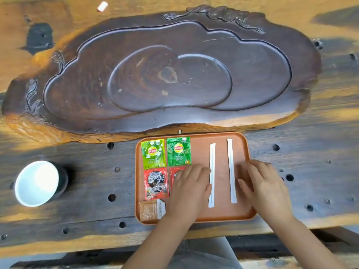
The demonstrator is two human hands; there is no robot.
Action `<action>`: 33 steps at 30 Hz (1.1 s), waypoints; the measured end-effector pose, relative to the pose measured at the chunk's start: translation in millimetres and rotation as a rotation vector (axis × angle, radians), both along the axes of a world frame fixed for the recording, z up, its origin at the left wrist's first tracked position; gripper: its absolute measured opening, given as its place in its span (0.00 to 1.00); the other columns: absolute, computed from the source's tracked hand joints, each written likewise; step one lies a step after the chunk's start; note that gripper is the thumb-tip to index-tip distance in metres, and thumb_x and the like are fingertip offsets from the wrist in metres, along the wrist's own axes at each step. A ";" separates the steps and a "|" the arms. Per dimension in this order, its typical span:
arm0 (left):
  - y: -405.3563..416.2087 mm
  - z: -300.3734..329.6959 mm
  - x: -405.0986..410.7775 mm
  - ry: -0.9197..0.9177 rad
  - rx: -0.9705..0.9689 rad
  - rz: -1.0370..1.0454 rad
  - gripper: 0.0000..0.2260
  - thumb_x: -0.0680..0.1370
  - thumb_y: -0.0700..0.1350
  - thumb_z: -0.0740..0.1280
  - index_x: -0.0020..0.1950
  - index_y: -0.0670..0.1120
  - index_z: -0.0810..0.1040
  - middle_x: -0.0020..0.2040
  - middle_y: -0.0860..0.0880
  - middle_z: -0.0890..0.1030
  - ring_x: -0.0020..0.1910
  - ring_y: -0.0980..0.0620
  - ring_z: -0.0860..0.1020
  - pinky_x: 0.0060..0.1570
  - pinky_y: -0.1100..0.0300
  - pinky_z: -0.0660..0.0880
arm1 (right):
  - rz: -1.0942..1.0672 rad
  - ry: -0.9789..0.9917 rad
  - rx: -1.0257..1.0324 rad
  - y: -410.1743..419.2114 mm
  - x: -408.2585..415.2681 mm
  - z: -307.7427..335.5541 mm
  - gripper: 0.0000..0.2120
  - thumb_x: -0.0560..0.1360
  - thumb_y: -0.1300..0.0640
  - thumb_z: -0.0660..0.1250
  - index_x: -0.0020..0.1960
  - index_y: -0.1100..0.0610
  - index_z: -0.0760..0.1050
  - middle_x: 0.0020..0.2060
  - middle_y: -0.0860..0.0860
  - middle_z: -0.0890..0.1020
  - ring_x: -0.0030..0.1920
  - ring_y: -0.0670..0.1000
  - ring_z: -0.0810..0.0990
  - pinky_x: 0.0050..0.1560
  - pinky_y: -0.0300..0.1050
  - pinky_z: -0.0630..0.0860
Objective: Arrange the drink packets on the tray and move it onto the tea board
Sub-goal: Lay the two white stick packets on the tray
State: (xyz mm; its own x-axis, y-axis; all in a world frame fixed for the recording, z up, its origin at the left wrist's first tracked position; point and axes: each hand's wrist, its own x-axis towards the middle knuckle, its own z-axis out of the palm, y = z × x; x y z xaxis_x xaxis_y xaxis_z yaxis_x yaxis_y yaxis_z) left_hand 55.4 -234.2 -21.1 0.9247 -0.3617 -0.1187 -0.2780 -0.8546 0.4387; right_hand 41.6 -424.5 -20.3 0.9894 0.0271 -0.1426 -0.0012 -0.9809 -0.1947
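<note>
Tea board (161, 74) fills upper frame; tray (223, 212) lower centre, just below it. Packets (153, 156) on tray's left, two sticks (212, 174) right. Left hand (189, 188), right hand (262, 185) flat, fingers spread, gripping nothing. Square sticks parallel, then grip both tray rims, lift level.

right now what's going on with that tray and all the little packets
A person is arranging drink packets on an orange tray that sits on the wooden table, just in front of the dark carved tea board. Two green Lipton packets lie beside each other, a red Nescafe packet below them. The left hand lies flat over a second red packet; the right hand rests beside two white stick packets. The tray isn't on the board yet.
</note>
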 end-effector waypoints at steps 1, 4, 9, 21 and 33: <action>1.9 -0.6 -0.9 0.009 0.007 -0.070 0.21 0.65 0.46 0.74 0.56 0.48 0.75 0.53 0.50 0.80 0.53 0.50 0.75 0.52 0.56 0.73 | 0.057 -0.017 0.016 -2.1 0.6 -1.6 0.18 0.69 0.57 0.71 0.57 0.61 0.76 0.56 0.57 0.80 0.55 0.59 0.76 0.48 0.54 0.77; 3.6 -4.8 -1.4 0.059 0.083 -0.251 0.34 0.62 0.51 0.75 0.66 0.48 0.68 0.66 0.46 0.73 0.66 0.48 0.70 0.60 0.50 0.70 | 0.208 0.027 0.013 -8.4 -0.5 -9.6 0.25 0.74 0.49 0.59 0.68 0.60 0.69 0.68 0.54 0.71 0.70 0.55 0.65 0.67 0.54 0.64; 1.9 -11.2 2.2 0.179 0.228 -0.374 0.41 0.62 0.53 0.75 0.71 0.44 0.64 0.73 0.44 0.65 0.72 0.47 0.60 0.66 0.47 0.63 | 0.394 0.123 -0.049 -18.1 2.8 -19.1 0.30 0.74 0.44 0.55 0.71 0.58 0.64 0.71 0.52 0.66 0.73 0.48 0.57 0.72 0.50 0.50; -0.5 -15.3 -7.4 0.185 0.231 -0.302 0.35 0.75 0.51 0.64 0.76 0.45 0.49 0.77 0.46 0.45 0.75 0.50 0.42 0.67 0.52 0.36 | 0.500 0.207 -0.065 -18.6 7.4 -20.5 0.31 0.73 0.41 0.56 0.70 0.58 0.66 0.71 0.51 0.65 0.71 0.49 0.63 0.73 0.47 0.48; -1.2 -13.3 -7.3 0.164 0.266 -0.304 0.38 0.59 0.56 0.75 0.66 0.44 0.72 0.69 0.44 0.71 0.69 0.48 0.67 0.63 0.47 0.65 | 0.519 0.197 -0.027 -18.0 8.7 -22.3 0.31 0.72 0.41 0.56 0.70 0.57 0.67 0.70 0.51 0.67 0.72 0.49 0.62 0.73 0.47 0.49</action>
